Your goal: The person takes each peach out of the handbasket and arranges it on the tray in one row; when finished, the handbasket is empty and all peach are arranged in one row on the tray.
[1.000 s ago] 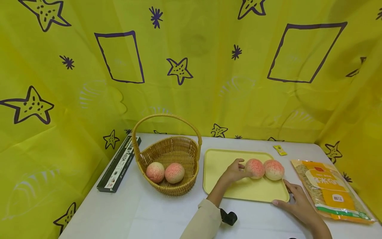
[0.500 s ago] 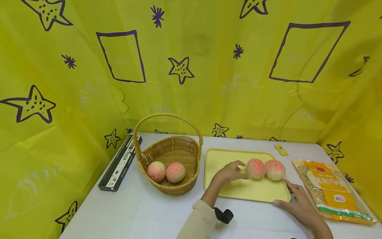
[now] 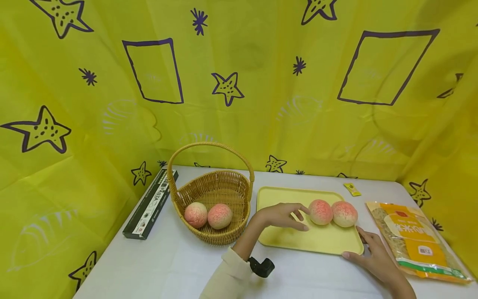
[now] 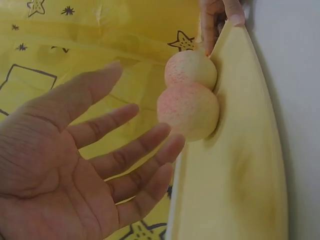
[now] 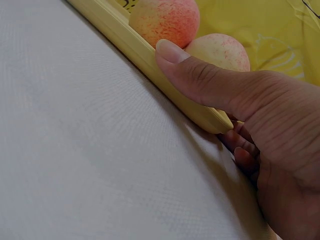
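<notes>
My left hand (image 3: 282,216) hovers over the left part of a yellow tray (image 3: 317,241), its fingers loosely spread and holding nothing. In the left wrist view its palm and fingers show fully, with the fingertips close to the nearer peach (image 4: 188,111). Two pink-and-cream peaches sit side by side at the tray's right end, the left peach (image 3: 320,212) and the right peach (image 3: 345,214). My right hand (image 3: 377,258) grips the tray's near right corner. In the right wrist view the thumb (image 5: 200,77) lies on the rim and the fingers reach under the corner.
Left of the tray stands a wicker basket (image 3: 214,236) with a tall handle and two peaches (image 3: 219,216) inside. A dark pasta box (image 3: 149,207) lies farther left. Right of the tray are an orange food bag (image 3: 416,238) and a small yellow packet (image 3: 352,189). Yellow curtain (image 3: 261,124) surrounds the table.
My left hand has drawn back leftward from the left peach, and its fingers have straightened. The right hand stays at the tray corner, and the peaches keep their places.
</notes>
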The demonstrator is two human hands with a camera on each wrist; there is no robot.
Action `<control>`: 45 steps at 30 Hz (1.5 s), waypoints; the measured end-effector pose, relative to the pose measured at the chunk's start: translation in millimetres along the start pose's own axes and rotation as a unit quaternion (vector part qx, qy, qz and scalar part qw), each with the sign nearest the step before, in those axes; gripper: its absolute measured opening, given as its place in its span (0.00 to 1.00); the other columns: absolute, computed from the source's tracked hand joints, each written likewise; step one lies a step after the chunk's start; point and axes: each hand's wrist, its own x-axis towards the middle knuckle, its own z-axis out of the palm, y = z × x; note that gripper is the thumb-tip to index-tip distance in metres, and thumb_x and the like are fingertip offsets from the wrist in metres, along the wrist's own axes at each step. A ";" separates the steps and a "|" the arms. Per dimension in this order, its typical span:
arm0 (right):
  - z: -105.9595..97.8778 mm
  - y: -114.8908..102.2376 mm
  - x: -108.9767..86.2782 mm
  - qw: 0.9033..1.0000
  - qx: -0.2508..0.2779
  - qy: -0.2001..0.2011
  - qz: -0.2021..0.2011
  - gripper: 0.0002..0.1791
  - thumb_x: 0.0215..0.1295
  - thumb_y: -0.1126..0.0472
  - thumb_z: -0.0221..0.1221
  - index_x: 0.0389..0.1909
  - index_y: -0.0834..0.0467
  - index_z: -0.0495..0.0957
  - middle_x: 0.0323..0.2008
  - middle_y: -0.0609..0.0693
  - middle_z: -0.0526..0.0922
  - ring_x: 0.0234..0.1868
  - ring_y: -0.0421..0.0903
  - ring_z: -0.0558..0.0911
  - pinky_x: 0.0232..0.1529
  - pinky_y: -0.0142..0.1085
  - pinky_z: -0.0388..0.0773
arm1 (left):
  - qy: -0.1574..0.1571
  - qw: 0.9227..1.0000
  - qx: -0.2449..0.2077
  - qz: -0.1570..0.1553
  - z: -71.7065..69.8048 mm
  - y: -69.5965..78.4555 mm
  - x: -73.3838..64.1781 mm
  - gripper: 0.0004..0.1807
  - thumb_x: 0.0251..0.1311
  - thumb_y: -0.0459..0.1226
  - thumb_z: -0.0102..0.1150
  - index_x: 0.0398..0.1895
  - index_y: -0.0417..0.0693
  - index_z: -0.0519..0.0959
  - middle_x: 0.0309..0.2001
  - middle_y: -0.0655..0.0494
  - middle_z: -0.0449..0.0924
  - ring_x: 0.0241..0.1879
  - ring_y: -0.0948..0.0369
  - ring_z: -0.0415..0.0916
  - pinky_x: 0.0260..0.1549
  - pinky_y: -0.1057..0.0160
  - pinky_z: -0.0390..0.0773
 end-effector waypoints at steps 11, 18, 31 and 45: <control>-0.9 0.1 -0.6 1.000 -0.008 0.005 -0.006 0.59 0.61 0.40 0.63 0.75 0.68 0.38 0.65 0.78 0.48 0.61 0.73 0.59 0.57 0.69 0.61 | -0.068 0.997 0.021 0.031 -26.3 3.0 -29.1 0.26 0.63 0.46 0.62 0.65 0.57 0.70 0.56 0.55 0.77 0.50 0.67 0.77 0.51 0.72 0.74; 2.0 1.1 0.6 1.000 -0.019 -0.001 0.000 0.59 0.61 0.38 0.62 0.75 0.68 0.38 0.64 0.79 0.48 0.61 0.74 0.59 0.56 0.69 0.62 | -0.089 0.996 -0.001 0.031 -46.3 -4.1 -52.7 0.27 0.64 0.42 0.61 0.66 0.55 0.69 0.55 0.58 0.76 0.53 0.66 0.75 0.52 0.70 0.74; -0.4 1.1 4.0 1.000 -0.016 -0.012 0.007 0.60 0.62 0.37 0.60 0.75 0.68 0.35 0.64 0.79 0.46 0.60 0.74 0.58 0.55 0.70 0.62 | -0.095 0.995 0.013 -0.014 -99.3 -31.3 -80.8 0.23 0.65 0.39 0.59 0.63 0.47 0.71 0.53 0.49 0.78 0.52 0.61 0.76 0.52 0.67 0.76; -2.2 0.5 2.2 1.000 -0.012 -0.010 0.008 0.61 0.61 0.37 0.62 0.75 0.67 0.35 0.65 0.79 0.46 0.61 0.75 0.58 0.56 0.69 0.62 | 0.023 0.997 -0.014 -0.074 -137.9 -80.0 -94.0 0.25 0.59 0.40 0.67 0.59 0.41 0.74 0.55 0.48 0.76 0.55 0.55 0.74 0.55 0.56 0.76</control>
